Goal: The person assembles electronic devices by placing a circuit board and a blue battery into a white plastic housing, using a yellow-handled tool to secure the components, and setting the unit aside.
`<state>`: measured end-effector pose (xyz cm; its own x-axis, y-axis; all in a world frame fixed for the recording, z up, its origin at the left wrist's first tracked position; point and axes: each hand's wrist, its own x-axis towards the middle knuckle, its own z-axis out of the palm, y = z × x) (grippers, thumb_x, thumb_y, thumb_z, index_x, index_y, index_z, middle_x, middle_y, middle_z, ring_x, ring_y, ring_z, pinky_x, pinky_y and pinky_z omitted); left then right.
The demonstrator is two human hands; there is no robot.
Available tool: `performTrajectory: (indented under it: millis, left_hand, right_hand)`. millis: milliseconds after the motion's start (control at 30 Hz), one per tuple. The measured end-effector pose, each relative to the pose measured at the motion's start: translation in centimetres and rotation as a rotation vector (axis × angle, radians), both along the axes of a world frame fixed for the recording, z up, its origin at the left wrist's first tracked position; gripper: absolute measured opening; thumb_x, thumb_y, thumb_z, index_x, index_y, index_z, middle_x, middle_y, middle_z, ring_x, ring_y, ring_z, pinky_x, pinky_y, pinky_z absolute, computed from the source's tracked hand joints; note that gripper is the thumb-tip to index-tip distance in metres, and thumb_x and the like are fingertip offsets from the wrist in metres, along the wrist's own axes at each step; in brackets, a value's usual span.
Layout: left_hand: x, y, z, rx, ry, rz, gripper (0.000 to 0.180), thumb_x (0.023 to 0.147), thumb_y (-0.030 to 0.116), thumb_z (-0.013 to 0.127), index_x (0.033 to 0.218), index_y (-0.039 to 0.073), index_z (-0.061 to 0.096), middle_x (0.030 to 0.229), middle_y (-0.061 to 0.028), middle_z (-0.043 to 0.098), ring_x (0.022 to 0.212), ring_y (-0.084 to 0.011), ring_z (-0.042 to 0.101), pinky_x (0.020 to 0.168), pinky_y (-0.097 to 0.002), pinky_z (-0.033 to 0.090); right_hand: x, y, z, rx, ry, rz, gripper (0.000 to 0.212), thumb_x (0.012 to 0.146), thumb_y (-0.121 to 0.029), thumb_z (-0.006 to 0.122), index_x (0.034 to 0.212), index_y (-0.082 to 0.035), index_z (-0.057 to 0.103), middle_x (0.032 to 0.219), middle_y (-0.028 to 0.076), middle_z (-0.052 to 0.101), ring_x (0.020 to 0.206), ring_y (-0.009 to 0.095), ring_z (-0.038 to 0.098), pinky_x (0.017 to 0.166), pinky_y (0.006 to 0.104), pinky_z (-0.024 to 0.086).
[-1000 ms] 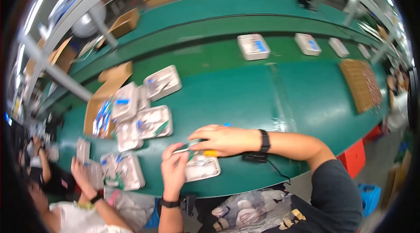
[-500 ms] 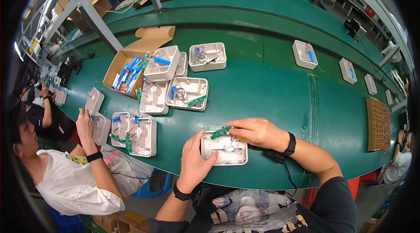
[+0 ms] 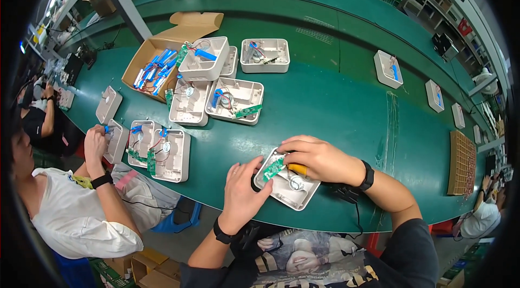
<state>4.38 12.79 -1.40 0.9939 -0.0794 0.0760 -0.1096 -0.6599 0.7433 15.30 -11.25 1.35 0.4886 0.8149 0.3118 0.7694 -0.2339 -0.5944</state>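
Observation:
A white plastic housing [image 3: 293, 201] lies tilted on the bench before me, with a green circuit board [image 3: 273, 169], thin wires and a round silvery part [image 3: 296, 182] inside. My left hand [image 3: 242, 193] grips its left side, thumb on the near rim and fingers along the outer wall. Over its upper right side, my right hand [image 3: 323, 162] curls, fingertips at the board's upper end and the housing's far rim. A yellow piece [image 3: 297, 169] shows beneath the right fingers; its kind is hidden. The right thumb is mostly covered.
Several similar housings [image 3: 235, 101] with blue cells and boards stand at left. A cardboard box [image 3: 130, 79] holds blue cells. More housings [image 3: 388, 69] line the right, beside a brown divided tray [image 3: 462, 163]. A black object with a cable [image 3: 346, 193] lies near my right wrist. A co-worker [image 3: 81, 209] sits left.
The housing has turned clockwise, and the circuit board now lies lower inside it. My right hand has shifted with it, fingers reaching the far rim. The whole view has shifted slightly.

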Motion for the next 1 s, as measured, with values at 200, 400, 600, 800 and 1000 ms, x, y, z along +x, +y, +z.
performTrajectory:
  millis: [200, 400, 600, 800, 1000]
  left_hand:
    - [0.9, -0.4, -1.2, -0.138, -0.132, -0.019, 0.045, 0.085, 0.008, 0.086, 0.126, 0.001, 0.071, 0.115, -0.0152, 0.078, 0.106, -0.0345, 0.075, 0.101, -0.0437, 0.056]
    - [1.4, -0.5, -1.2, -0.16, -0.154, -0.071, 0.037, 0.086, 0.007, 0.085, 0.121, 0.003, 0.073, 0.118, -0.015, 0.079, 0.102, -0.0335, 0.078, 0.09, -0.0393, 0.061]
    - [1.4, -0.5, -1.5, -0.027, -0.286, -0.132, 0.016, 0.086, 0.009, 0.084, 0.101, 0.005, 0.078, 0.118, -0.0132, 0.078, 0.099, -0.034, 0.077, 0.084, -0.0412, 0.064]
    - [1.1, -1.0, -0.9, 0.026, -0.255, -0.116, 0.012, 0.087, 0.01, 0.084, 0.097, 0.005, 0.08, 0.12, -0.0125, 0.078, 0.099, -0.0329, 0.077, 0.085, -0.0421, 0.064]
    - [1.3, -1.2, -0.9, 0.064, -0.262, -0.139, 0.011, 0.089, 0.012, 0.083, 0.098, 0.006, 0.081, 0.119, -0.0123, 0.077, 0.095, -0.0321, 0.077, 0.081, -0.0413, 0.063]
  right_hand:
    - [-0.3, 0.4, 0.4, -0.153, -0.125, -0.008, 0.022, 0.09, -0.01, 0.078, 0.109, 0.001, 0.075, 0.13, 0.016, 0.07, 0.125, 0.034, 0.067, 0.107, 0.0425, 0.055]
    - [-0.9, 0.4, 0.6, -0.273, -0.136, 0.007, 0.02, 0.088, -0.009, 0.074, 0.105, 0.002, 0.075, 0.127, 0.016, 0.07, 0.12, 0.033, 0.068, 0.105, 0.0422, 0.055]
    - [-1.4, 1.0, 1.1, -0.452, -0.21, -0.032, 0.016, 0.086, -0.009, 0.073, 0.099, 0.001, 0.075, 0.121, 0.013, 0.07, 0.114, 0.03, 0.069, 0.102, 0.0414, 0.056]
    - [-0.9, 0.5, 0.8, -0.382, -0.102, -0.058, 0.012, 0.085, -0.008, 0.073, 0.094, -0.001, 0.075, 0.116, 0.011, 0.069, 0.111, 0.029, 0.069, 0.096, 0.0408, 0.058]
    - [-0.9, 0.5, 0.9, -0.421, -0.041, -0.079, 0.012, 0.086, -0.006, 0.073, 0.096, -0.001, 0.076, 0.116, 0.01, 0.07, 0.11, 0.03, 0.068, 0.095, 0.041, 0.059]
